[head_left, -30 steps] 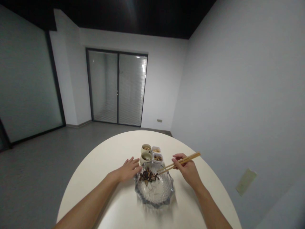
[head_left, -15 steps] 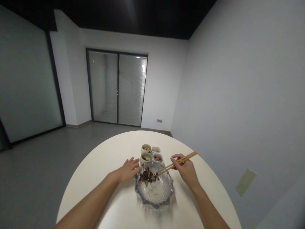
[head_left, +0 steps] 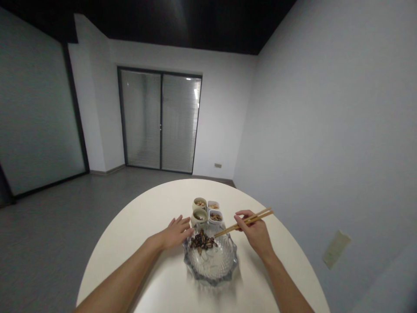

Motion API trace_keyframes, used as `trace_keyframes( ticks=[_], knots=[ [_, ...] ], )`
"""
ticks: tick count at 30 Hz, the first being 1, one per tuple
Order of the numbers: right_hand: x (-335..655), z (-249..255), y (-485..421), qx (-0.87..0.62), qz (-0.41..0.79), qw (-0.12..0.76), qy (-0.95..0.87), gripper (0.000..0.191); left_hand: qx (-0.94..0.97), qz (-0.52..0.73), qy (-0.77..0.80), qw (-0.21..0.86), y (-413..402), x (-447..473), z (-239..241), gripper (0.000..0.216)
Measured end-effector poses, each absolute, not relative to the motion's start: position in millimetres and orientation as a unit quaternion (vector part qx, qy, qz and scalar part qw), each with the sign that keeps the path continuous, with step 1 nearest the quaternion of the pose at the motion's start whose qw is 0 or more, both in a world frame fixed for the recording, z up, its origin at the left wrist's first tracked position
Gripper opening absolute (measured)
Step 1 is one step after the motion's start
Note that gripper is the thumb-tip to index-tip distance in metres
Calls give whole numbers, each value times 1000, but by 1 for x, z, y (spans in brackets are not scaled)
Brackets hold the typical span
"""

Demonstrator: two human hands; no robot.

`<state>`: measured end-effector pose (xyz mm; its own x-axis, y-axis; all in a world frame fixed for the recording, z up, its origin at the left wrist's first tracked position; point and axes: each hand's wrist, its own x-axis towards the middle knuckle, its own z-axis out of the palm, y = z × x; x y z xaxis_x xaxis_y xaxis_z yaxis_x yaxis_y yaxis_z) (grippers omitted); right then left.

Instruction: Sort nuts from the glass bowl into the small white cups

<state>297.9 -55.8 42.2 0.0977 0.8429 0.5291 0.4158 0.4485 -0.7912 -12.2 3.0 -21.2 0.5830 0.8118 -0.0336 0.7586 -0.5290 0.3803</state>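
A scalloped clear glass bowl (head_left: 211, 274) stands on the table close to me. Dark brown, elongated pieces (head_left: 202, 241), perhaps seeds or nuts, are heaped toward its far left side. My right hand (head_left: 252, 228) grips a pair of wooden chopsticks (head_left: 241, 223), whose tips meet above the bowl at the right edge of the heap. I cannot make out anything between the tips. At the bowl's left rim, my left hand (head_left: 177, 232) has its fingers stretched out and its thumb by the glass; it holds nothing.
Behind the bowl, two round cream cups (head_left: 199, 219) and two square white cups (head_left: 215, 222) stand close together with small pieces inside. The round white table (head_left: 137, 217) has its right edge near the wall (head_left: 325, 130).
The chopstick tips have closed together and risen slightly from the heap, and their back ends have spread apart. My left hand has stayed in place.
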Motion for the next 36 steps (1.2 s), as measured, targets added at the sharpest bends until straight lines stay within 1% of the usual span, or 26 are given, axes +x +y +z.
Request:
trace_keyframes(
  ticks=[6,13,21,29,36],
  knots=[
    [297,43,-58,-477,206,558,-647,35,869,67,456,182,5,-11,-22,54],
    [298,48,-63,-462,140,506,-715,23,868,74,458,180,4,-12,-18,54],
    [299,50,-65,-442,149,461,-755,23,868,72,458,178,9,-9,-23,55],
    [292,63,-75,-389,162,426,-800,15,865,71,459,191,6,-7,-13,58],
    [292,57,-72,-398,167,438,-789,15,858,77,466,202,4,-5,-11,59]
  ],
)
